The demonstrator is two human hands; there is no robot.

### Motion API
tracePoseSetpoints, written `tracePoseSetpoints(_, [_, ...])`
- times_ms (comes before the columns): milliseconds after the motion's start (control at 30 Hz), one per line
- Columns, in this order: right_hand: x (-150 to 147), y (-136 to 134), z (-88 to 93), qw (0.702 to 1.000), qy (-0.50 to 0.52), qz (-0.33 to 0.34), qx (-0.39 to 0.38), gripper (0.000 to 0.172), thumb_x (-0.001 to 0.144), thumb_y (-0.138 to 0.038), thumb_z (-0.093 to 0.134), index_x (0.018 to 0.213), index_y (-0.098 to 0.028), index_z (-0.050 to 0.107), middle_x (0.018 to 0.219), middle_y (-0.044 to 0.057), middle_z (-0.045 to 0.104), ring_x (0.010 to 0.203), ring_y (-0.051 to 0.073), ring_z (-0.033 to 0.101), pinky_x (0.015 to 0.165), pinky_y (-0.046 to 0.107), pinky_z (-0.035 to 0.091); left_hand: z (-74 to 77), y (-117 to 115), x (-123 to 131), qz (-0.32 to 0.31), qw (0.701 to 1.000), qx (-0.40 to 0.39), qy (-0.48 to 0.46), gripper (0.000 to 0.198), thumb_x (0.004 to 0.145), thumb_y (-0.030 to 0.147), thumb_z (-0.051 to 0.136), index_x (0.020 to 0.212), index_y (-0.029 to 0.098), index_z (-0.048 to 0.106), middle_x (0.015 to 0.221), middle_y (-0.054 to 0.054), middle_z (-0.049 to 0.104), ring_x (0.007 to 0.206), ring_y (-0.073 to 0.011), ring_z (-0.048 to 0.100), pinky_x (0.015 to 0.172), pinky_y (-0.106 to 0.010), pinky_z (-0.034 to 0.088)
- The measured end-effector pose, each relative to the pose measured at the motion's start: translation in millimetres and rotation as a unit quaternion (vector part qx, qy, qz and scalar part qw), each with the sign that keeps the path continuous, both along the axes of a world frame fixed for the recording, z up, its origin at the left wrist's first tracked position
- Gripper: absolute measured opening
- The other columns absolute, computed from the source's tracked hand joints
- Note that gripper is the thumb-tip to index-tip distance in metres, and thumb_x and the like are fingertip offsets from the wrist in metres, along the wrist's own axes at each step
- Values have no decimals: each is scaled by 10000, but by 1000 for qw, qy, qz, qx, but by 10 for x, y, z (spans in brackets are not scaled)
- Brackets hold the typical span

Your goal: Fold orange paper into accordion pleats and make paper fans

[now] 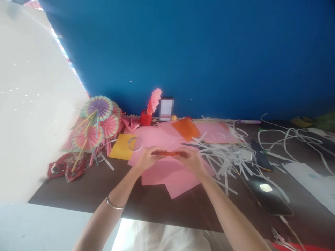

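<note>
Between my two hands is a narrow strip of folded orange paper (169,153), held level just above the pink paper sheets (167,174). My left hand (149,157) pinches its left end, with the thumb toward me. At the other end, my right hand (188,158) grips it the same way. Parts of the fingers are hidden behind the strip. A flat orange sheet (186,129) lies beyond my hands on the pink paper. To the left, a yellow sheet (120,146) has a silver bangle (135,143) overlapping its edge.
Finished paper fans (97,108) stand at the left by the wall. A red pot (146,118) holds a pink fan. White paper strips (222,153) heap at the right, near a black phone (267,195), white cables (290,137) and a white sheet (311,181).
</note>
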State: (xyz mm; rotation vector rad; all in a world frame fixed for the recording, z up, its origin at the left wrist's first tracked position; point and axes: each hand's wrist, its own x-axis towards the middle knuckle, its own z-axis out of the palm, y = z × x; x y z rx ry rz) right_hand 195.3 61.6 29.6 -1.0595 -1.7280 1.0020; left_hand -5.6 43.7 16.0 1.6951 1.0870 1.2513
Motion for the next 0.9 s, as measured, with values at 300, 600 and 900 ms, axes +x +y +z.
tracePoseSetpoints(300, [10, -2, 31, 999, 25, -16, -28, 164, 642, -349, 719, 704, -199, 698, 738, 39, 684, 678, 189, 625, 630, 314, 512, -11, -3, 54, 15, 999, -4, -44, 166, 700, 271, 686, 845, 190, 680, 892, -56, 703, 817, -186, 660, 722, -299, 546])
tracePoseSetpoints(600, [0, -6, 41, 997, 50, -23, -50, 100, 654, -272, 698, 726, -205, 715, 735, 26, 697, 686, 182, 636, 668, 312, 514, -65, -16, 78, 69, 996, -20, -50, 228, 659, 349, 719, 791, 181, 639, 839, -56, 696, 782, -192, 660, 693, -312, 541])
tracePoseSetpoints(900, [-22, -31, 78, 987, 120, -46, -96, 183, 648, -360, 726, 697, -184, 712, 636, 29, 679, 604, 188, 647, 629, 334, 553, -52, -26, 172, 119, 987, -41, -97, 347, 646, 345, 723, 624, 184, 416, 682, 12, 594, 701, -149, 623, 567, -234, 463])
